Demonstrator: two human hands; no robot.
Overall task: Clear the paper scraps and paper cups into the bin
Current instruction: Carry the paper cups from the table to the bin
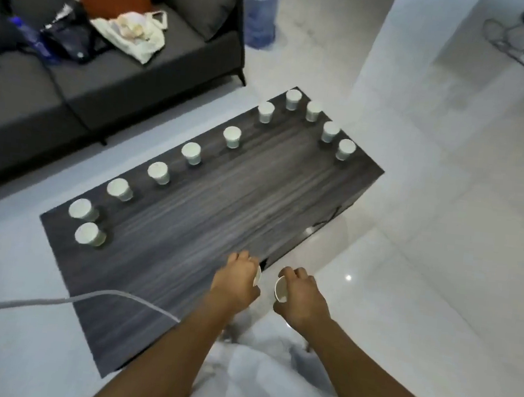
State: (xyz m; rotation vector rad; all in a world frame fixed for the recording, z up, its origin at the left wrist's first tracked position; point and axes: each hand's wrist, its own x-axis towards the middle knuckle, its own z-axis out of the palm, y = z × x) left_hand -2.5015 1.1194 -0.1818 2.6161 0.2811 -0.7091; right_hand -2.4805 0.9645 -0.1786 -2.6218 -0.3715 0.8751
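Observation:
Several white paper cups stand along the left and far edges of a dark wooden table point(222, 201); the nearest ones are at the left corner point(89, 234). My left hand point(238, 281) hovers over the table's near right edge, closed around a paper cup point(258, 276) that is mostly hidden by my fingers. My right hand point(302, 293), just off the table's edge, grips another paper cup point(281, 289) tipped on its side with its mouth facing left. No bin and no paper scraps are visible.
A grey sofa point(105, 81) with an orange cushion, bags and a bottle stands at the back left. A large water jug point(260, 12) sits on the floor beyond it. A white cable point(68, 299) crosses the table's near left corner. Glossy white floor surrounds the table.

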